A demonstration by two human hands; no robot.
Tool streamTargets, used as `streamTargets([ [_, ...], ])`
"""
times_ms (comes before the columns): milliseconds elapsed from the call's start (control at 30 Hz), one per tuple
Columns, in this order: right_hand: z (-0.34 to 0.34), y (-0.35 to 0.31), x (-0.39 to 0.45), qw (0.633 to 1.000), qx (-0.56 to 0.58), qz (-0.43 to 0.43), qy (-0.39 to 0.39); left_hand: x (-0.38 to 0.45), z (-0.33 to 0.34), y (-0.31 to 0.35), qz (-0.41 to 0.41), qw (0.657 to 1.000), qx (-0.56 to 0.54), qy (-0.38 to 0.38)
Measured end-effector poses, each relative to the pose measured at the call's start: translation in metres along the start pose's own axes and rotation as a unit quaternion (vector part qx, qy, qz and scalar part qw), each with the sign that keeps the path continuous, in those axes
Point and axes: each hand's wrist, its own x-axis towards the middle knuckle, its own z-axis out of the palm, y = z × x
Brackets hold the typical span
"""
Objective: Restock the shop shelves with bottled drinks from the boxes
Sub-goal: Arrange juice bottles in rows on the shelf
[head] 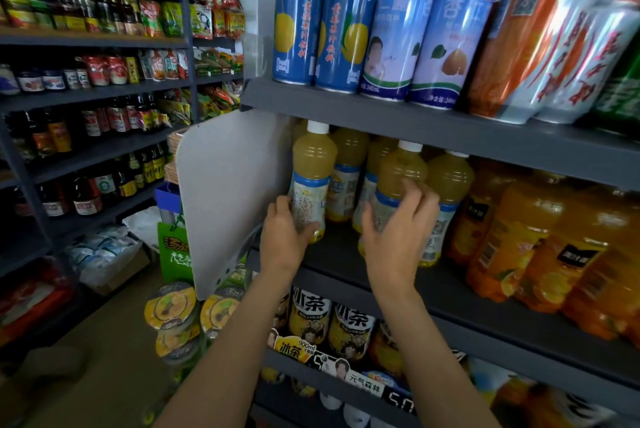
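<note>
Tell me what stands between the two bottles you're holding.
In the head view, two more yellow juice bottles stand further back between the left-hand bottle and the right-hand bottle.

Pale yellow juice fills the white-capped bottle point(311, 182) and its neighbour point(398, 182), each banded by a blue-and-white label, on a dark grey shelf point(485, 299) beside a plain white divider panel point(228, 185). To their right stand deep orange bottles point(519, 240) with small black labels. Above, blue cans point(299, 15) carry yellow fruit and red lettering, next to pale blue-and-white cans point(446, 33) showing an orange apricot with a green leaf, and silver cans point(540, 47) wrapped in orange with red characters.
</note>
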Motion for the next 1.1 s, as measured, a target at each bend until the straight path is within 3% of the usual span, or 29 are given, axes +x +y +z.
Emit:
streamTargets([
  [67, 0.002, 0.009, -0.004, 0.996, -0.003, 0.084, -0.008, 0.0, 0.001, 0.003, -0.014, 1.0, 0.012, 0.014],
  [167, 0.012, 0.023, -0.013, 0.968, 0.003, 0.204, -0.148, 0.0, 0.001, 0.008, -0.028, 0.999, 0.04, 0.015],
  [433, 0.014, 0.026, -0.012, 0.956, -0.011, 0.164, -0.242, 0.005, -0.009, 0.006, -0.058, 0.994, 0.069, 0.055],
  [667, 0.033, 0.006, 0.003, 0.912, 0.096, 0.194, -0.347, 0.024, -0.032, -0.015, -0.047, 0.99, -0.062, -0.12],
  [867, 0.037, 0.011, 0.014, 0.864, 0.174, 0.235, -0.41, 0.03, -0.036, -0.016, -0.058, 0.973, -0.108, -0.194],
  [1000, 0.038, 0.013, 0.008, 0.873, 0.191, 0.225, -0.388, 0.014, -0.015, -0.004, -0.054, 0.997, -0.007, -0.052],
  [1100, 0.04, 0.014, 0.003, 0.894, 0.166, 0.205, -0.363, 0.005, -0.004, 0.004, -0.067, 0.996, 0.052, 0.038],
])
